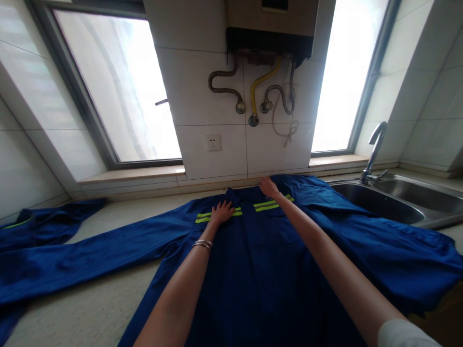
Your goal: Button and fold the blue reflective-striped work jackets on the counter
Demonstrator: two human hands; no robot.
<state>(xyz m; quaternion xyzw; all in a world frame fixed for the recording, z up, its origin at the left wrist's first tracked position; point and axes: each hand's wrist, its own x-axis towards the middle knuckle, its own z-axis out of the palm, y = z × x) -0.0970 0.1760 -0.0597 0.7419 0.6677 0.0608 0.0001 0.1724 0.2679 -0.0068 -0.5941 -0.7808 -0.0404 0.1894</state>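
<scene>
A blue work jacket (pixel 260 270) with yellow-green reflective stripes lies spread flat on the counter, collar toward the wall. My left hand (pixel 221 212) rests flat on the left chest stripe, fingers spread and open, with a bracelet on its wrist. Farther back, my right hand (pixel 268 187) touches the jacket near the collar and right shoulder, fingers stretched out. One long sleeve (pixel 90 255) extends to the left across the counter. The other sleeve (pixel 390 246) runs right, beside the sink.
A steel sink (pixel 398 202) with a tap (pixel 374 149) sits at the right. Another blue garment (pixel 43 224) lies bunched at the far left. The tiled wall holds a socket (pixel 214 142), pipes and a water heater (pixel 271 29), between two windows. Pale countertop (pixel 87 308) shows at front left.
</scene>
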